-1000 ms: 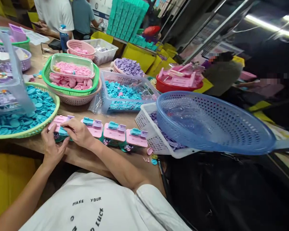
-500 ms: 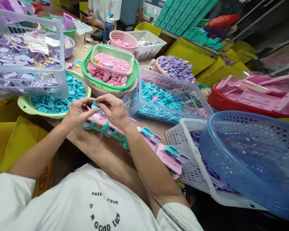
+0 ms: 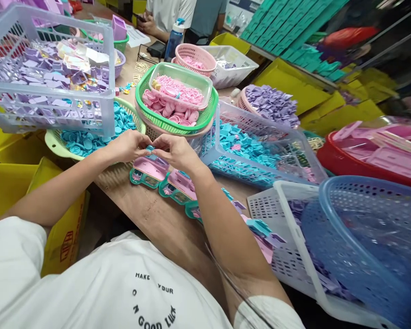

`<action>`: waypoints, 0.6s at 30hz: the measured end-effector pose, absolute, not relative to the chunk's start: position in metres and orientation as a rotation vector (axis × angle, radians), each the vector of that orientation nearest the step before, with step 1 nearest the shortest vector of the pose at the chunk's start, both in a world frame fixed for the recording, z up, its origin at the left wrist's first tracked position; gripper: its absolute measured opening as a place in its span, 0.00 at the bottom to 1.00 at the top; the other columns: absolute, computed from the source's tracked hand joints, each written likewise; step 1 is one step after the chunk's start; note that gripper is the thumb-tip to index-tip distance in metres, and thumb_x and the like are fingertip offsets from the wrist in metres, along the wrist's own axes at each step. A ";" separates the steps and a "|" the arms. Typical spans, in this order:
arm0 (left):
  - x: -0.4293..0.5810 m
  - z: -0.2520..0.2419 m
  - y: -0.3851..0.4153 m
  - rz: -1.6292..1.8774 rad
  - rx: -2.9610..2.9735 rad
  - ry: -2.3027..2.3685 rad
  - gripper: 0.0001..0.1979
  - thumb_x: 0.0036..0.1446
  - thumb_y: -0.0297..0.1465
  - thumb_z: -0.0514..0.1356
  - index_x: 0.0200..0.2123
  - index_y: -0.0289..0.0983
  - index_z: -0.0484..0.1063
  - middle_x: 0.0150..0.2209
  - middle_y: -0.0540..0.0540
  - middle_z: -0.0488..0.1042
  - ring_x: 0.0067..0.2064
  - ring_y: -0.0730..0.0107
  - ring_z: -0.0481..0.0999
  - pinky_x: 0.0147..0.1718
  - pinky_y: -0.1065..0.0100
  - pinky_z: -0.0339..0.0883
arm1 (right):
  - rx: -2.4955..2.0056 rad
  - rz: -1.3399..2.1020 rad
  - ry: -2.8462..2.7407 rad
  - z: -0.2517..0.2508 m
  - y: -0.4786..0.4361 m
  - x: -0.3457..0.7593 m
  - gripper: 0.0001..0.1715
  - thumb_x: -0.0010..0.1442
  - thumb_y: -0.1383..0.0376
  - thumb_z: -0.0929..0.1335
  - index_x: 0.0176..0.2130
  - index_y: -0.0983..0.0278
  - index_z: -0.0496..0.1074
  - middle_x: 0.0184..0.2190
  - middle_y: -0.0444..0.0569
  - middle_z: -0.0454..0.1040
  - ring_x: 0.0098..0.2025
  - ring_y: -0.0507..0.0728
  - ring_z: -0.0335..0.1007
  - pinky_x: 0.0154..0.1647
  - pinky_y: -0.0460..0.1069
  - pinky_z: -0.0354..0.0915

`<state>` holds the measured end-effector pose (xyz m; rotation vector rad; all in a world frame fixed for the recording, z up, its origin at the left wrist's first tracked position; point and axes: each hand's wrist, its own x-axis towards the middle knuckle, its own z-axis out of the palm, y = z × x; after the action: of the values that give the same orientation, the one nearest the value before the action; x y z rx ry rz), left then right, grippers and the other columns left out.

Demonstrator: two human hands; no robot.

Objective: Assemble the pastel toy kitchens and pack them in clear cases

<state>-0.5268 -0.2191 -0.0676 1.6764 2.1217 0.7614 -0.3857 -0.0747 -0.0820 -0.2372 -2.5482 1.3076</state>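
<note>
One blue piece (image 3: pixel 151 149): pinched by left hand (image 3: pixel 128 145) and right hand (image 3: pixel 178 153) (mostly hidden between them).
Pink-topped toys (image 3: pixel 151 167): partly covered by right forearm (image 3: pixel 226 224).

blue piece (image 3: pixel 150 148) | small, part-hidden | at leftmost pink-and-teal toy (image 3: pixel 150 167) | toy in row
</note>
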 end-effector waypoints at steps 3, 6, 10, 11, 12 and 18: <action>-0.531 -0.065 -0.218 0.551 1.826 2.243 0.19 0.56 0.36 0.61 0.48 0.36 0.82 0.30 0.46 0.80 0.34 0.68 0.73 0.34 0.70 0.60 | -0.286 1.215 -2.577 -0.082 -0.076 -0.386 0.08 0.55 0.68 0.70 0.36 0.68 0.78 0.29 0.46 0.78 0.29 0.51 0.69 0.35 0.46 0.65; -0.539 -0.067 -0.216 0.477 1.956 2.240 0.19 0.58 0.38 0.61 0.48 0.38 0.82 0.29 0.45 0.78 0.35 0.66 0.73 0.35 0.70 0.60 | -0.299 1.079 -2.603 -0.082 -0.077 -0.387 0.08 0.56 0.70 0.68 0.35 0.67 0.79 0.28 0.45 0.79 0.30 0.52 0.70 0.37 0.47 0.64; -0.544 -0.073 -0.216 0.493 1.976 2.183 0.18 0.58 0.39 0.61 0.48 0.39 0.82 0.29 0.45 0.77 0.34 0.66 0.71 0.36 0.69 0.60 | -0.273 0.921 -2.671 -0.085 -0.080 -0.387 0.09 0.58 0.72 0.68 0.36 0.66 0.79 0.29 0.45 0.79 0.31 0.52 0.70 0.37 0.46 0.62; -0.544 -0.075 -0.217 0.488 1.981 2.184 0.17 0.59 0.39 0.62 0.47 0.39 0.82 0.29 0.45 0.77 0.34 0.65 0.71 0.37 0.68 0.60 | -0.263 0.856 -2.687 -0.087 -0.081 -0.387 0.09 0.59 0.72 0.68 0.37 0.66 0.79 0.29 0.45 0.79 0.31 0.53 0.70 0.37 0.46 0.61; -0.543 -0.077 -0.218 0.484 1.992 2.197 0.17 0.59 0.38 0.62 0.47 0.40 0.82 0.29 0.45 0.77 0.36 0.64 0.71 0.38 0.68 0.60 | -0.256 0.781 -2.698 -0.089 -0.084 -0.385 0.08 0.60 0.72 0.68 0.37 0.66 0.79 0.31 0.46 0.79 0.32 0.53 0.71 0.38 0.46 0.61; -0.539 -0.088 -0.228 0.498 2.040 2.348 0.17 0.61 0.37 0.60 0.49 0.39 0.81 0.31 0.41 0.77 0.40 0.56 0.69 0.39 0.63 0.62 | -0.341 0.413 -2.707 -0.096 -0.100 -0.383 0.09 0.67 0.66 0.67 0.40 0.63 0.78 0.35 0.50 0.80 0.39 0.56 0.75 0.45 0.49 0.61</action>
<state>-0.5392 -0.2283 -0.0876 2.0400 2.3483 0.4984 -0.3830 -0.1000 -0.0955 -0.3412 -2.7075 0.4130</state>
